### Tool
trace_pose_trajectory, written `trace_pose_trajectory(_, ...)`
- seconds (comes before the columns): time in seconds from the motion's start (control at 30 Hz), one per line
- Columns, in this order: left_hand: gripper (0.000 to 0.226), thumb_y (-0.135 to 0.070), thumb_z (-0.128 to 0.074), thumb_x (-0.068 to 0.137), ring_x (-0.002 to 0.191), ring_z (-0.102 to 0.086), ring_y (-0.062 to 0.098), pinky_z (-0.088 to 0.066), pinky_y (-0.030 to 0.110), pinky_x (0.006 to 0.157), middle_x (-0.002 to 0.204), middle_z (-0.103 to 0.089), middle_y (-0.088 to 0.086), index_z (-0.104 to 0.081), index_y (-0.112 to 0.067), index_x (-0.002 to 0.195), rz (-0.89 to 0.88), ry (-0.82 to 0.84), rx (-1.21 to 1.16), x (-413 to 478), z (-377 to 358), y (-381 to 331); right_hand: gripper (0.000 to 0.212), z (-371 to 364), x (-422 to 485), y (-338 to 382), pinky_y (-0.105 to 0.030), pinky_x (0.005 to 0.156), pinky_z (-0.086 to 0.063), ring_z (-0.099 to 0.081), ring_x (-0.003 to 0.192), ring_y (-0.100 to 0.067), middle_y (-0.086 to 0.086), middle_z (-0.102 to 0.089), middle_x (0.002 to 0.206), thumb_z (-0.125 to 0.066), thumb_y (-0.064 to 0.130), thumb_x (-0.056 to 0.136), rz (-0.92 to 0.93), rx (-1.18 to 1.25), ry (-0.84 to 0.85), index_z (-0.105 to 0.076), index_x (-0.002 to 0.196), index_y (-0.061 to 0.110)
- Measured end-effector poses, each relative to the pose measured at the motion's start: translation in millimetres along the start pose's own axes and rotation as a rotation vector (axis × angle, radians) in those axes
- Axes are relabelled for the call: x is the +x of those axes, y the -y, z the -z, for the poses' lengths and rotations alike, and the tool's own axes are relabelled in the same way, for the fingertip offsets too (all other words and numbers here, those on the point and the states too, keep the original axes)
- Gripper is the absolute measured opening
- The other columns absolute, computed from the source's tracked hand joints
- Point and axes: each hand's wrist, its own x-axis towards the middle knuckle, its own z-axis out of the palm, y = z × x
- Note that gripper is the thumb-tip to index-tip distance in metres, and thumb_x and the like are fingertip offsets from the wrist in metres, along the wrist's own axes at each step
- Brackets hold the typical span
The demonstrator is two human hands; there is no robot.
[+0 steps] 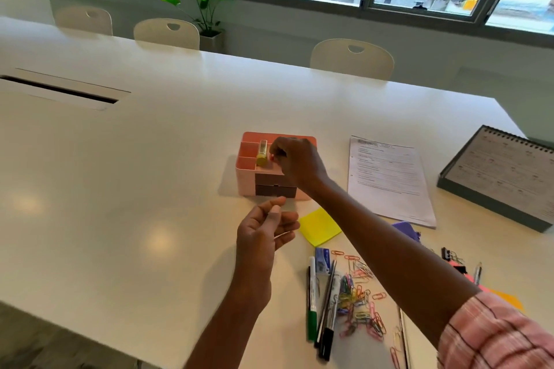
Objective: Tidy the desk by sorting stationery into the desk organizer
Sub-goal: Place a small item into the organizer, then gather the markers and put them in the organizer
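Observation:
A pink desk organizer [246, 177] with two dark drawers stands mid-table. A yellow-capped tube [262, 153] leans in one of its top compartments. My right hand [296, 163] hovers over the organizer's top and pinches a small red item [272, 158] just beside the tube. My left hand [263, 232] is raised in front of the organizer, fingers loosely curled; a thin pale thing shows at its fingers, too small to tell. A yellow sticky-note pad [319, 227], pens and markers [320, 302] and a heap of coloured paper clips [361, 302] lie near the front edge.
A printed sheet [389, 180] and a spiral desk calendar [503, 177] lie right of the organizer. A purple object [407, 231], black binder clips [448, 255], another pen [477, 274] and orange notes [509, 298] sit behind my right arm. Chairs line the far edge; a cable slot [60, 90] is at left.

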Motion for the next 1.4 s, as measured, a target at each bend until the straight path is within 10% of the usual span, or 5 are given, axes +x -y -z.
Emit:
trace_pose_trajectory(0.63, 0.024, -0.016, -0.053, 0.109, 0.082, -0.074, 0.025, -0.059, 0.036, 0.079, 0.086, -0.078, 0.008, -0.077, -0.017, 0.111, 0.007, 0.002, 0.128, 5.6, 22.5, 17.4, 0.023, -10.2, 11.5, -10.4, -0.031, 0.078, -0.065, -0.078, 0.096, -0.021, -0.009, -0.079, 0.109, -0.074, 0.003, 0.094, 0.012, 0.062, -0.007, -0.074, 0.117, 0.008)
trace_pose_trajectory(1.03, 0.007, -0.035, -0.070, 0.098, 0.080, -0.070, 0.007, -0.059, 0.029, 0.075, 0.085, -0.075, -0.012, -0.073, -0.038, 0.103, -0.102, 0.133, 0.780, -12.0, 23.5, 59.1, 0.042, 69.2, -91.1, -16.3, -0.039, 0.085, -0.061, -0.068, 0.109, -0.019, -0.004, -0.073, 0.128, -0.081, 0.014, 0.091, -0.183, 0.167, -0.038, -0.069, 0.131, 0.017)
trace_pose_trajectory(1.4, 0.046, -0.059, -0.074, 0.087, 0.086, -0.068, 0.013, -0.048, 0.032, 0.066, 0.085, -0.069, -0.009, -0.053, -0.035, 0.120, -0.202, 0.129, 1.289, -31.9, -2.3, 77.4, 0.037, 104.1, -259.2, 35.2, -0.028, 0.088, -0.058, -0.061, 0.107, -0.001, 0.014, -0.061, 0.127, -0.073, 0.034, 0.095, -0.398, 0.194, 0.221, -0.065, 0.131, 0.034)
